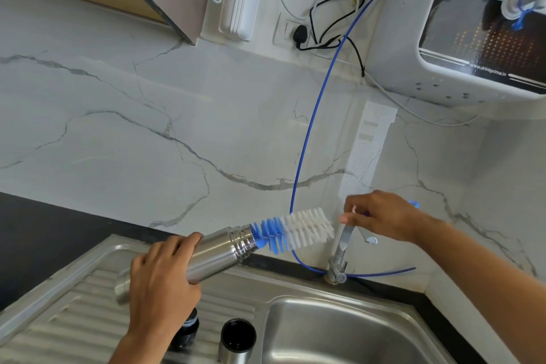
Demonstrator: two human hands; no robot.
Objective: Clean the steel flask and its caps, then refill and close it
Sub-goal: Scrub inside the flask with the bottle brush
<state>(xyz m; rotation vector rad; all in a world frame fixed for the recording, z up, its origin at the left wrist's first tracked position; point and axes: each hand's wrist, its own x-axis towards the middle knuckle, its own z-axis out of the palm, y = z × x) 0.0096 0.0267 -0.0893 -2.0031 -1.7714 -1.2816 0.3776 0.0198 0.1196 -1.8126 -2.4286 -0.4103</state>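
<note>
Flask [206, 257] first: the steel body lies almost on its side above the ribbed drainboard [74, 313] of the sink [339, 334], base low toward the person's left, open threaded mouth pointing up and to the right. Nearest the camera, at the bottom edge, two caps stand on the drainboard: a dark stopper [189, 331], partly hidden behind the left wrist, and just beside it a steel cup cap [236, 340] with a dark inside, mouth up.

The left hand [162, 284] wraps the flask's lower half, fingers [189, 241] curled over the top of the body and gripping it firmly. The flask's long axis runs straight on into the bottle brush [292, 230]: its blue bristles sit at the mouth, its white bristles are wholly outside, so brush and flask share one line.

Farther along that line, the right hand [384, 216] holds the brush handle, fingers closed round it; the handle itself is mostly hidden, and only a blue tip shows past the hand. The tap [342, 245] stands just behind and below this hand, near the knuckles.

The stroke, as I judge it, must run along the shared axis, down-left, and the right hand is the one placed to drive it.
</note>
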